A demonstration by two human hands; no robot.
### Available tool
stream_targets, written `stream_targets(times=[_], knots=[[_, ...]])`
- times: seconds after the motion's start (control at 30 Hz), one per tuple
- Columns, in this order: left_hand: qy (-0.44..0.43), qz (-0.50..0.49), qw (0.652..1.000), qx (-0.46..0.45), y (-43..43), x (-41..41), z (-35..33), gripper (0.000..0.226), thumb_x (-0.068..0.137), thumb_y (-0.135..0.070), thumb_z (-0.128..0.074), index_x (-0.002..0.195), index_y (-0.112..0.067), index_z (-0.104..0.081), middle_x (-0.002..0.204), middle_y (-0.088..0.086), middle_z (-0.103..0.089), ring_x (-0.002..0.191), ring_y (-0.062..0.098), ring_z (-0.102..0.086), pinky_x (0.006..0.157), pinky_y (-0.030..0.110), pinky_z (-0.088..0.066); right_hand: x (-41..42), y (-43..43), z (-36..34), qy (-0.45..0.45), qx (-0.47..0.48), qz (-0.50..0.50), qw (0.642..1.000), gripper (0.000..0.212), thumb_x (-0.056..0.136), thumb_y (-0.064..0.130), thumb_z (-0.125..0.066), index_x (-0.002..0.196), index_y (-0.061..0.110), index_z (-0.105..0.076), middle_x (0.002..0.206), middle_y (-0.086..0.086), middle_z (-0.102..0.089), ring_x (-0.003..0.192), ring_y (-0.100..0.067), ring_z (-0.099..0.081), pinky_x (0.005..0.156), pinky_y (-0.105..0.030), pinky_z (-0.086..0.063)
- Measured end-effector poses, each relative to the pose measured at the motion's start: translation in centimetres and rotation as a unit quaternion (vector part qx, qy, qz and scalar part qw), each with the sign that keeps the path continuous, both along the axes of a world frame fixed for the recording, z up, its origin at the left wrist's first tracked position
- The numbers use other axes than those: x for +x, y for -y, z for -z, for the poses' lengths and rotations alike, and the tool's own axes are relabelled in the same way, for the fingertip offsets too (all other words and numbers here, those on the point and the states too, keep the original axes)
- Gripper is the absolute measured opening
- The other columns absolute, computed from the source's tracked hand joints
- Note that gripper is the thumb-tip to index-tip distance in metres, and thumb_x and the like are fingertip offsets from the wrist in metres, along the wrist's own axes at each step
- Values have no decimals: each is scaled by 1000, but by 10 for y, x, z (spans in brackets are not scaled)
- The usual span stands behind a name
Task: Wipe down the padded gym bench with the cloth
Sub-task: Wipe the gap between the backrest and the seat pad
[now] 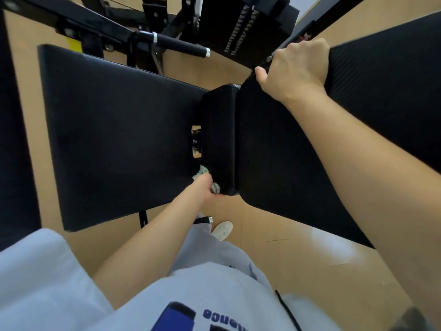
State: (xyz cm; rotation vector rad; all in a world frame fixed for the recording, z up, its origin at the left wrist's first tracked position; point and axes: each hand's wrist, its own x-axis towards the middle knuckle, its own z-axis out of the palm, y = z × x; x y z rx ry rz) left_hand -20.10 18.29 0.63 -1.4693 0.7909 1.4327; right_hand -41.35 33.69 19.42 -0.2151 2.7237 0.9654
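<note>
Shirt (214, 295) at six; left hand (204, 188), clutching cloth (202, 171), should press along the bench (119, 127) seam while right hand (294, 68) at one grips the backrest (274, 151).

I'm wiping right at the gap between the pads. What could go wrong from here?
The cloth, bunched in the left hand, is close to the exposed metal bracket; it could snag there, or fingers could get pinched. The right hand grips the back pad at its edge; if that pad shifts, balance may go.
</note>
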Motion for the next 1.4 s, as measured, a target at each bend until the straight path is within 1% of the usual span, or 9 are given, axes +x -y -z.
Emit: stream_targets(times=[0.13,0.23,0.4,0.67,0.83,1.13,1.27,1.33,1.4], knots=[[56,-57,995,67,-7,8,-45,32,110,-28,-44,96,-2,-56,85,14,-55,76,29,-61,65,57,-63,2,-2,2,-1,-5,-2,1000,76,101,63,-32,57,1,-38,54,-12,-39,60,-27,-48,67,-38,-36],[40,-59,993,90,-3,6,-78,24,108,-19,-50,120,0,-54,120,20,-63,100,37,-68,72,52,-60,3,-2,2,-1,-6,-2,1000,76,101,62,-33,58,0,-40,53,-12,-38,60,-27,-47,66,-39,-36],[-170,27,985,23,10,-27,-119,25,104,-17,-57,120,2,-62,113,21,-73,101,31,-72,93,48,-61,2,-3,2,-2,-5,2,1000,76,101,63,-33,59,0,-44,54,-12,-39,58,-26,-46,66,-39,-34],[-485,143,859,-80,3,-142,-96,41,107,-46,-41,110,-22,-75,109,-1,-78,108,14,-72,97,31,-53,-1,-4,3,8,-18,5,1000,73,101,61,-34,59,3,-42,55,-12,-36,61,-26,-46,69,-38,-33],[-594,316,735,-83,-29,-128,-31,57,110,-22,-42,162,-12,-22,173,10,-4,161,26,0,131,38,-8,0,-5,6,-2,-10,-6,1000,66,102,59,-33,70,2,-49,62,-15,-42,64,-28,-48,68,-39,-33],[-637,268,711,-129,-20,-25,-32,42,101,-9,-59,143,-9,-59,166,12,-33,152,25,-37,122,33,-36,3,-5,7,-17,-6,-14,1000,69,102,58,-34,64,2,-47,59,-14,-44,61,-27,-46,67,-38,-33],[-584,343,724,-132,-10,53,-32,19,96,-9,-60,106,-5,-76,155,10,-51,110,19,-71,87,32,-56,2,-4,5,-3,-14,-11,1000,71,103,58,-32,61,1,-42,57,-14,-38,62,-28,-48,67,-40,-33],[-552,356,743,-129,0,76,-40,20,94,-13,-60,77,-8,-70,111,5,-76,74,5,-62,65,37,-49,1,-4,3,-3,-18,-9,1000,72,103,58,-32,60,0,-42,55,-13,-38,61,-28,-47,67,-40,-34],[-500,333,789,-130,10,80,-54,32,90,-14,-63,60,-12,-54,59,-5,-52,53,4,-37,55,32,-30,0,-3,2,3,-14,-7,1000,72,103,58,-32,59,1,-43,55,-13,-38,60,-27,-47,67,-39,-34]])
